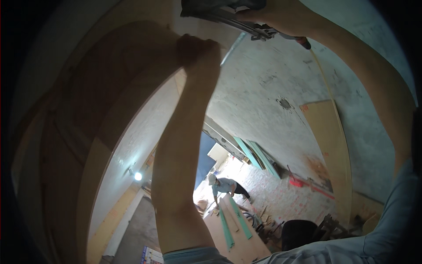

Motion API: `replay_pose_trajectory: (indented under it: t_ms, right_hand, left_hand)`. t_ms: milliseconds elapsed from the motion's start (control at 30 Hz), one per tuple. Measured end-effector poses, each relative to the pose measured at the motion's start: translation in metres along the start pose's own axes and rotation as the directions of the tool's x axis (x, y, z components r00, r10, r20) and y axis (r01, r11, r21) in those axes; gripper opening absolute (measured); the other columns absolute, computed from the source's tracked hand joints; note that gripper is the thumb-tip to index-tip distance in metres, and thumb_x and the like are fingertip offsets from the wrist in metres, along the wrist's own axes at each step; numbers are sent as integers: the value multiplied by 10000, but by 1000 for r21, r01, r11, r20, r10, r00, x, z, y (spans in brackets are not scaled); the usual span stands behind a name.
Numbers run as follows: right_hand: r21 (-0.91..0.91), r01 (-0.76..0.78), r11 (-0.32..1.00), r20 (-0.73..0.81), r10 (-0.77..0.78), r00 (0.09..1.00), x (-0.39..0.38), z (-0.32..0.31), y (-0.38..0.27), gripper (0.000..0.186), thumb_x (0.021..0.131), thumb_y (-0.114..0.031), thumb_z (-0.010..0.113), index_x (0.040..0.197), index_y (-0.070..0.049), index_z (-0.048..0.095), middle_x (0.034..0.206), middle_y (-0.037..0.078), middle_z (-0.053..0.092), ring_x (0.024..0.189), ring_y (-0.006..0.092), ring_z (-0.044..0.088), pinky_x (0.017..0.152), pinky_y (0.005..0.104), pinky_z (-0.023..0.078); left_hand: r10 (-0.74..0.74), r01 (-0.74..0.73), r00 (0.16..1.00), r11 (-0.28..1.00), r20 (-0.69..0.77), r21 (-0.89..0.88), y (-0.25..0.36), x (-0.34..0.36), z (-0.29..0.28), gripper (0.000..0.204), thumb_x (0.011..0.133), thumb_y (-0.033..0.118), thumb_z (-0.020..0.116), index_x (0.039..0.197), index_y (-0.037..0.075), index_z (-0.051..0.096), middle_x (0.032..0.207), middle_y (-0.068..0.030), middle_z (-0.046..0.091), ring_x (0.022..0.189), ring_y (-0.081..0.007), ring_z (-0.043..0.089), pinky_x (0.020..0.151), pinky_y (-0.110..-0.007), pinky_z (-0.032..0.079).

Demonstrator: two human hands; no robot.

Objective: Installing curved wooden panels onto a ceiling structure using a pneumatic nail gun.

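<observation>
My left hand (198, 50) is raised in shadow at the top centre, its fingers curled against the edge of a large wooden board (114, 75) overhead; what exactly they grip is hard to make out. At top right my right hand (259, 15) is wrapped round a dark nail gun (228, 17), which reaches up near a pale strip beside the board. A yellow air hose (325, 75) runs down from the tool's red and black fitting (303, 42).
Below, a co-worker (224, 187) bends over a worktable (255, 248) with green strips (241, 222). Green boards (263, 158) and a tan sheet (329, 154) lean on the wall. A red object (295, 182), dark tools and scraps lie on the floor. A lit bulb (138, 176) shows lower left.
</observation>
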State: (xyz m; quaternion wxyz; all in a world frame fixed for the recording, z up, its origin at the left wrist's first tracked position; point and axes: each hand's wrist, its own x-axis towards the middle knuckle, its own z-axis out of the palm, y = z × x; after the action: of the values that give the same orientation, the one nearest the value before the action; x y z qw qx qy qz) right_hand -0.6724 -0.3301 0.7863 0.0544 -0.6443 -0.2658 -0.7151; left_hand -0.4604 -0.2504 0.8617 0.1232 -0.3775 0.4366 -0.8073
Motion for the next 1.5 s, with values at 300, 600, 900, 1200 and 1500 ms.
replay_pose_trajectory:
  t_ms: [300, 600, 900, 1200, 1500]
  right_hand:
    - [283, -780, 559, 23, 809, 588, -44, -3, 54, 171, 832, -127, 739, 785, -43, 598, 560, 2, 501, 473, 112, 457, 449, 291, 331]
    - [330, -774, 540, 241, 745, 622, -49, 42, 114, 251, 796, -172, 776, 682, -59, 583, 535, 20, 509, 468, 140, 472, 459, 313, 360]
    - [236, -832, 502, 368, 746, 555, -32, 30, 114, 226, 837, -165, 753, 735, -71, 575, 582, -1, 505, 490, 111, 480, 457, 275, 381]
    - [119, -858, 499, 424, 756, 498, -21, 27, 114, 250, 854, -154, 739, 690, -83, 565, 582, 2, 520, 504, 111, 487, 489, 297, 401]
    - [89, -857, 508, 261, 818, 512, -27, 38, 110, 241, 846, -258, 720, 742, -105, 565, 514, -36, 429, 449, 80, 389, 500, 274, 367]
  left_hand:
    - [190, -187, 980, 980, -53, 67, -24, 3, 1, 156, 720, 68, 693, 817, 54, 571, 681, -170, 627, 678, -308, 620, 619, -431, 504]
    - [303, -291, 942, 951, -142, 104, -32, -6, 26, 166, 787, 95, 672, 894, 77, 546, 709, -114, 573, 752, -295, 592, 682, -428, 499]
    - [326, -301, 922, 943, -209, 145, -19, -9, 22, 72, 758, 120, 690, 751, 109, 620, 704, -121, 593, 726, -290, 585, 667, -405, 492]
    - [115, -115, 993, 992, 0, 46, 4, -1, 31, 110, 652, 152, 755, 656, 101, 657, 654, -128, 613, 756, -310, 606, 716, -423, 437]
    - [32, -50, 968, 997, 248, 65, 10, 8, 24, 102, 696, 151, 759, 772, 118, 699, 704, -104, 665, 799, -286, 615, 715, -447, 431]
